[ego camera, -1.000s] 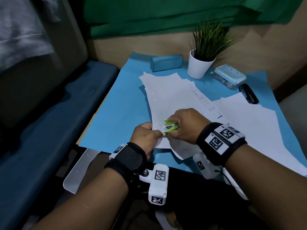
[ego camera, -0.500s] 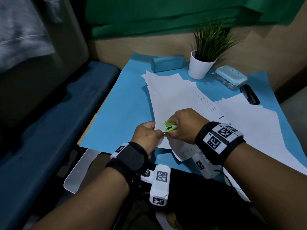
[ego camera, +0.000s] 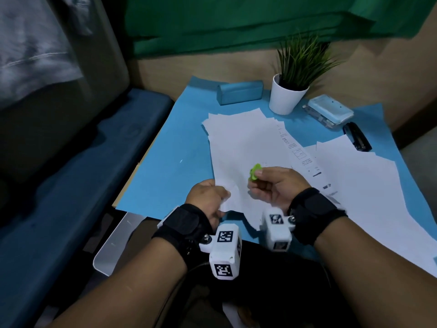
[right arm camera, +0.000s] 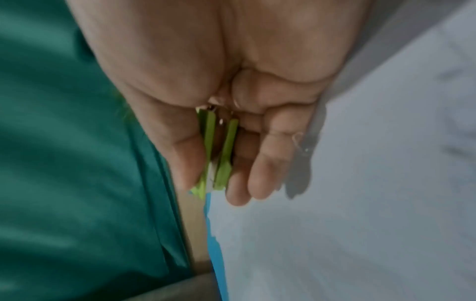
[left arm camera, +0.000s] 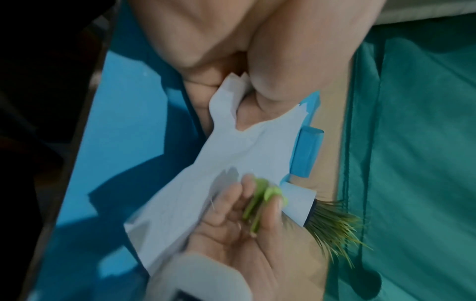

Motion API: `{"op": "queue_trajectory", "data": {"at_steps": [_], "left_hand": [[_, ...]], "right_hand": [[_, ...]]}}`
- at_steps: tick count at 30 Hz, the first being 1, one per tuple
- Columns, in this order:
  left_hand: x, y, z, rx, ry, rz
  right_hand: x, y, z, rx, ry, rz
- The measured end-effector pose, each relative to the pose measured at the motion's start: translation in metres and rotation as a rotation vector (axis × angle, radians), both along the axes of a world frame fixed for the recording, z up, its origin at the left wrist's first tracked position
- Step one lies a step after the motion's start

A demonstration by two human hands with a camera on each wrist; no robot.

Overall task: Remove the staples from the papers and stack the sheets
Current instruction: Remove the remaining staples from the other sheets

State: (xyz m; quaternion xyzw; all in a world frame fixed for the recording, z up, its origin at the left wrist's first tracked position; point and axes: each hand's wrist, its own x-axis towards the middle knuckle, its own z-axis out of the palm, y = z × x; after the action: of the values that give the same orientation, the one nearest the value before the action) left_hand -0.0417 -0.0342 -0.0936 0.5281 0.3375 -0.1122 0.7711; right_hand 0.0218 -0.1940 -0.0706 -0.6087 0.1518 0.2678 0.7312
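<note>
A set of white sheets [ego camera: 243, 150] lies on the blue mat [ego camera: 170, 162] in front of me. My left hand [ego camera: 209, 201] pinches its near corner [left arm camera: 231, 95] between thumb and curled fingers; the corner looks torn and crumpled. My right hand [ego camera: 272, 183] is turned palm up just above the sheets and grips the green staple remover [ego camera: 255, 171] between thumb and fingers [right arm camera: 219, 154]. A small bent staple [right arm camera: 300, 143] clings by its little finger. A second spread of white sheets [ego camera: 369, 197] lies to the right.
At the back of the mat stand a blue case [ego camera: 240, 92], a white pot with a grass plant [ego camera: 287, 95], a pale blue box [ego camera: 329, 110] and a black stapler [ego camera: 357, 137]. A dark blue seat [ego camera: 71, 174] runs along the left.
My right hand has lifted the staple remover off the corner, moved right and turned palm up. The left hand keeps its pinch on the corner. The view has shifted slightly.
</note>
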Motion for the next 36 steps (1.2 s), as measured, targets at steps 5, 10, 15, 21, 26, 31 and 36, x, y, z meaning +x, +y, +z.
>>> {"op": "queue_trajectory", "data": {"at_steps": [5,10,15,21,26,31,36], "left_hand": [[-0.006,0.003,0.003,-0.014,-0.038,-0.019],[0.001,0.003,0.011,0.044,-0.068,-0.005],[-0.001,0.003,0.006,0.015,-0.121,-0.013],[-0.008,0.002,0.005,-0.057,-0.138,-0.034],[-0.008,0.001,0.0,-0.111,-0.14,0.016],[-0.007,0.0,-0.006,-0.08,-0.141,0.01],[-0.007,-0.001,-0.008,-0.052,-0.165,-0.008]], "right_hand": [[0.009,-0.007,0.009,-0.091,-0.064,0.032],[0.02,0.002,0.026,-1.115,-0.583,0.55],[0.0,0.024,0.04,-1.17,-0.8,0.689],[-0.007,0.033,0.031,-1.206,-0.829,0.693],[-0.008,0.037,0.029,-1.199,-0.809,0.671],[-0.009,0.04,0.031,-1.217,-0.777,0.676],[-0.008,0.041,0.032,-1.196,-0.702,0.652]]}}
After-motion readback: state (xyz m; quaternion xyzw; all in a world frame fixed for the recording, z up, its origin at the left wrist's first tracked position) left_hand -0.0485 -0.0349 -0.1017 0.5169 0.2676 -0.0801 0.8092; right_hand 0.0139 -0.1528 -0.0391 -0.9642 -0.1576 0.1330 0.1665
